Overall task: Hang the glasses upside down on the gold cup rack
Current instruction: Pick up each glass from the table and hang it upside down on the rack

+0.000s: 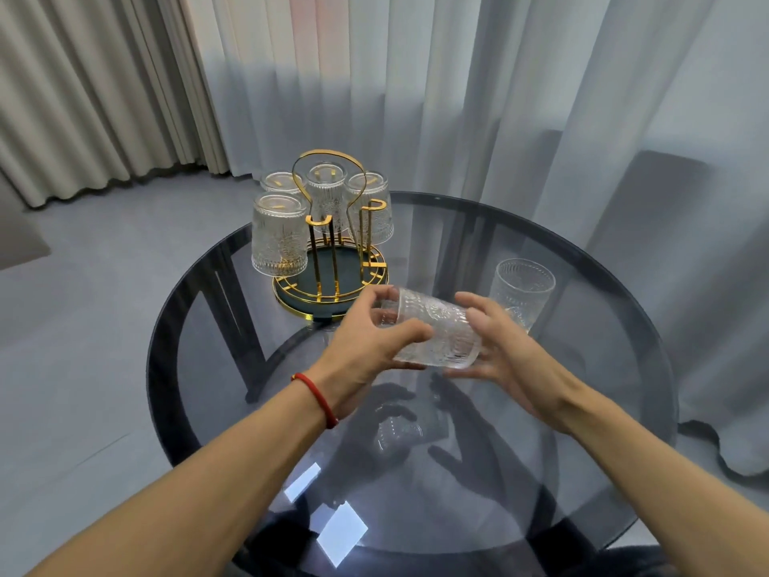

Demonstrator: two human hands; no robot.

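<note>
A clear ribbed glass [437,331] lies tilted on its side above the table, held between both hands. My left hand [366,343] grips its near side with thumb and fingers around it. My right hand [495,347] cups its base end from the right. Behind them stands the gold cup rack [333,260] with a dark green round base. Several glasses hang upside down on it, the nearest one [279,235] at the left. Two of its front prongs [318,221] are bare. Another glass [522,291] stands upright on the table to the right.
The round dark glass table [208,368] has a black frame beneath it and mirrors my hands. Sheer white curtains [499,97] hang close behind the table and drape along its right side. Grey floor lies to the left.
</note>
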